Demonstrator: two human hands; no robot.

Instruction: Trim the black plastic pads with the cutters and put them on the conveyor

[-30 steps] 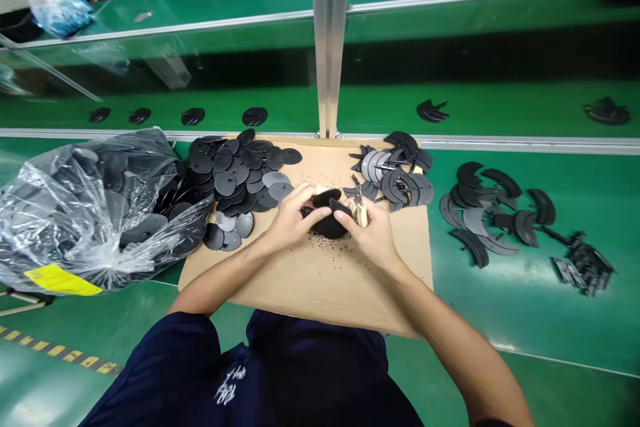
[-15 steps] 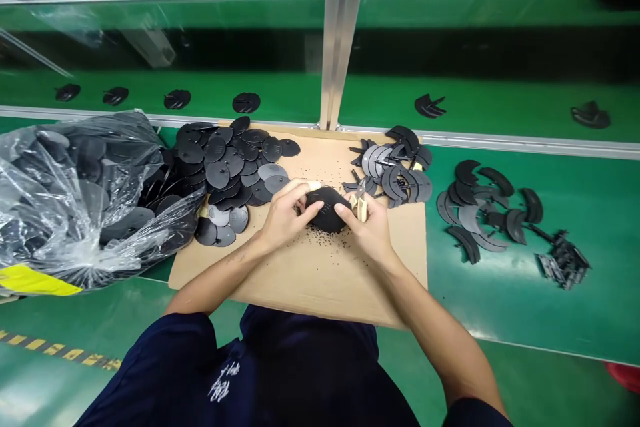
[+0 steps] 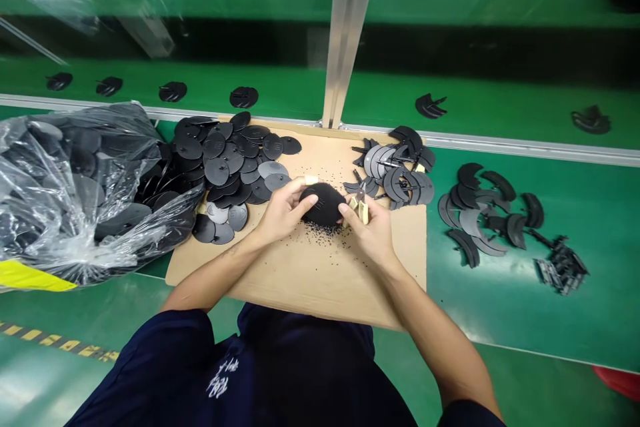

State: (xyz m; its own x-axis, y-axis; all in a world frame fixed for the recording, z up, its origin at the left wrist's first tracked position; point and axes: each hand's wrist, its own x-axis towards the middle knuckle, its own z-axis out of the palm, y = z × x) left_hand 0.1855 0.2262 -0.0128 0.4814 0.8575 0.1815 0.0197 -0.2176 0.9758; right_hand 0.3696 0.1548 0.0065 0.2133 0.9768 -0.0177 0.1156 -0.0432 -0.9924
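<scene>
A black plastic disc [image 3: 324, 204] with raised marks on its face is held over a brown cardboard sheet [image 3: 325, 287]. My left hand [image 3: 284, 212] grips its left edge, thumb on the face and fingers behind; a pale wrap covers one fingertip. At the right edge, my right thumb and fingertips touch the disc. That same right hand [image 3: 373, 227] is closed around small cutting pliers [image 3: 360, 205] with cream handles, their jaws pointing away from me. Tiny black bits [image 3: 325, 235] lie scattered beneath the disc.
Piled discs [image 3: 220, 160] lie at left beside a clear plastic bag [image 3: 90, 213] of more discs. Curved black parts [image 3: 395, 170] sit at the sheet's back right, others [image 3: 475, 213] further right near small black pieces [image 3: 564, 267]. A metal post [image 3: 350, 40] rises behind.
The disc has shifted slightly left, and my right thumb has slid from its face towards its edge. The pliers stay in my right hand. The whole view has turned a little.
</scene>
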